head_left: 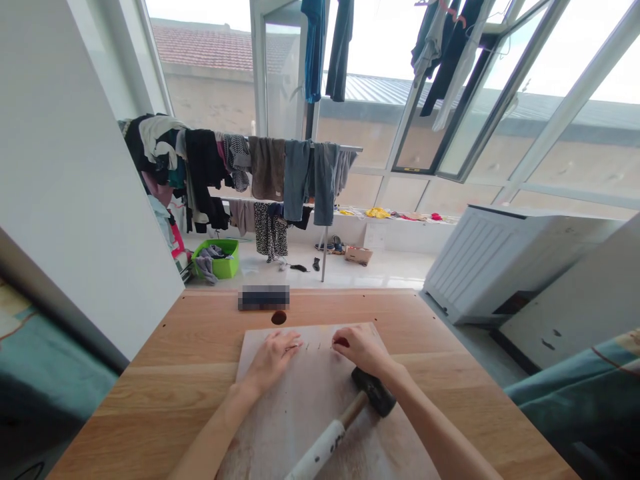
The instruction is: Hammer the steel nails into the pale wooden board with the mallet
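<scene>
A pale wooden board [295,413] lies on the table. Two thin nails [307,346] stand upright near its far edge, between my hands. My left hand [276,357] rests on the board left of them, fingers curled on what looks like another nail [293,347]. On the other side, my right hand [363,347] is closed in a pinch at the board's surface; the tip of a small nail seems to be in it, mostly hidden by the fingers. Below my right hand lies a hammer [374,392] with a black head and a partly white-wrapped handle pointing toward me.
The wooden table [175,393] has a round hole and a blurred dark box [263,298] at its far side. Beyond it are a laundry rack [345,148], a green basket [227,267] and a white cabinet-like unit [480,253]. A white panel [75,167] rises at left.
</scene>
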A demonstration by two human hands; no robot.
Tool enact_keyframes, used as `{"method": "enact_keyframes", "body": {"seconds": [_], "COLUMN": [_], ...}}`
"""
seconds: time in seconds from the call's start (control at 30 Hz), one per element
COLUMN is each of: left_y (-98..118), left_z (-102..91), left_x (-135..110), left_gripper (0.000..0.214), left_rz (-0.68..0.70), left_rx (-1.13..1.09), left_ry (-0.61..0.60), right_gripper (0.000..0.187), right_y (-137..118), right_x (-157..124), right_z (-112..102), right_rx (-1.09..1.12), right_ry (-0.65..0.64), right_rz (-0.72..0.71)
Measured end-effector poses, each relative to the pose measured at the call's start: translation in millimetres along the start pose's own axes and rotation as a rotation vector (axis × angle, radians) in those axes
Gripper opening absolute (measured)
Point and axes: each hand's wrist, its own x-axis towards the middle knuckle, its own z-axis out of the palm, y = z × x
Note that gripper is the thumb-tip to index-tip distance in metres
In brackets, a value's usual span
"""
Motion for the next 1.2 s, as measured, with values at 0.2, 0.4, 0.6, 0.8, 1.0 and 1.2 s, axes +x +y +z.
{"method": "enact_keyframes", "body": {"seconds": [0.2,0.4,0.6,0.8,1.0,1.2], "left_y": [6.1,16.8,20.6,10.7,-14.0,-13.6], "left_z": [9.8,22.9,14.3,-24.6,-56.3,-47.0], "left_x": [4.2,12.2,6.8,-41.4,-123.0,-181.8], "left_gripper": [0.024,0.024,0.028,0.059,0.032,0.034], "left_rz": [0.013,0.053,0.099,0.2,0.105,0.142], "left_rx": [-0.003,0.099,0.12,0.237,0.402,0.499], "left_ry": [0.106,0.036,0.111,-0.031,0.127,0.249], "right_gripper": [0.02,0.023,0.014,0.024,0.032,0.043], "right_y": [-14.4,-27.9,-39.9,-52.3,11.8,86.6], "right_x": [4.5,14.1,8.1,-34.8,-107.4,-163.6], "right_z": [1.1,13.8,17.3,7.9,22.9,88.0], "right_rx": [0.003,0.056,0.133,0.241,0.191,-0.315], "right_ry": [0.014,0.017,0.127,0.128,0.526,0.672], "right_rz": [-0.003,-0.057,-0.104,-0.172,0.012,0.139]}}
